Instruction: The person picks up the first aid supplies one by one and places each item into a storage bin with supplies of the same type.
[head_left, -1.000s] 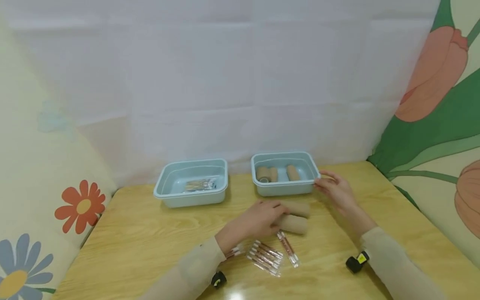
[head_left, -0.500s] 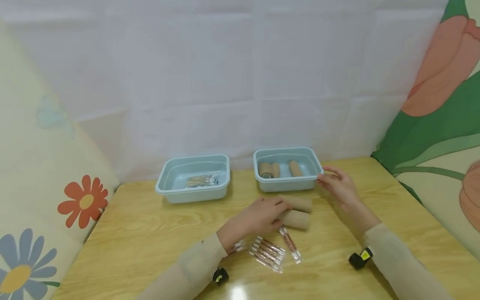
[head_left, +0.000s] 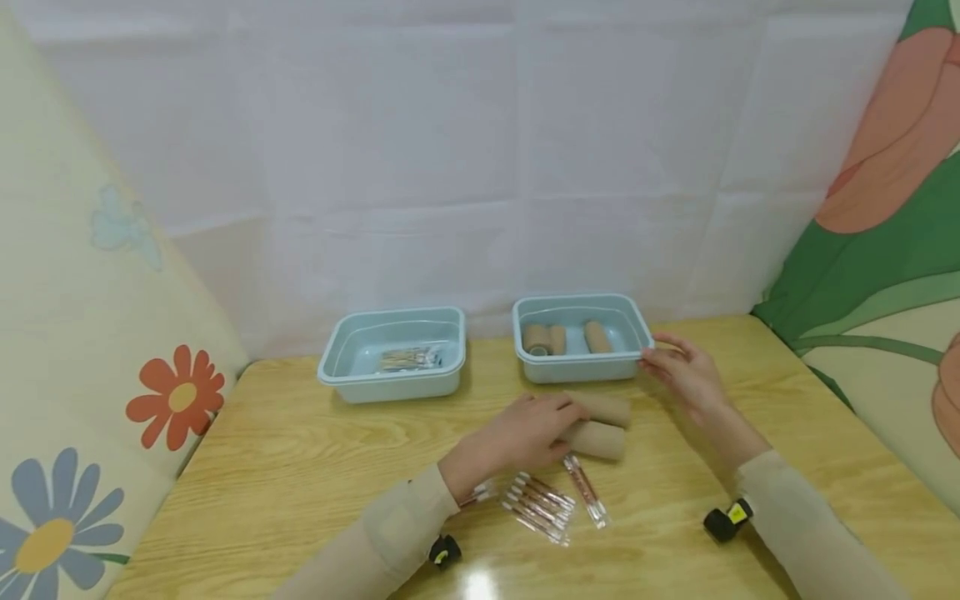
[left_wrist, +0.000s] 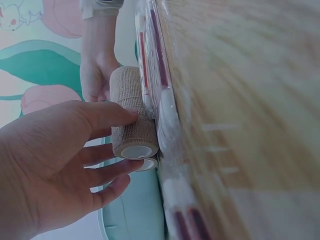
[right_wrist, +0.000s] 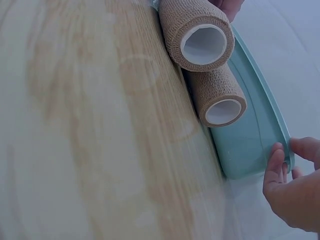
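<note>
In the head view, two tan self-adhesive bandage rolls lie side by side on the table. My left hand (head_left: 521, 435) is at their left end. In the left wrist view its thumb rests on the nearer bandage roll (left_wrist: 134, 112), with the fingers behind it. The farther bandage roll (right_wrist: 220, 97) lies against the first, close to the right tray. My right hand (head_left: 690, 379) pinches the near right corner of the right light-blue tray (head_left: 581, 369) between thumb and fingers. Inside that tray are three tan rolls, one of them a standing-out larger roll (head_left: 537, 337).
A second light-blue tray (head_left: 393, 387) at the left holds a packet of thin sticks (head_left: 408, 358). Several wrapped swabs (head_left: 538, 507) lie on the wooden table (head_left: 300, 492) in front of the rolls, with one single wrapped swab packet (head_left: 587, 492) beside them. A white sheet hangs behind.
The head view has shifted slightly, so everything sits a little further right in it. Both hands keep their places on the roll and the tray corner.
</note>
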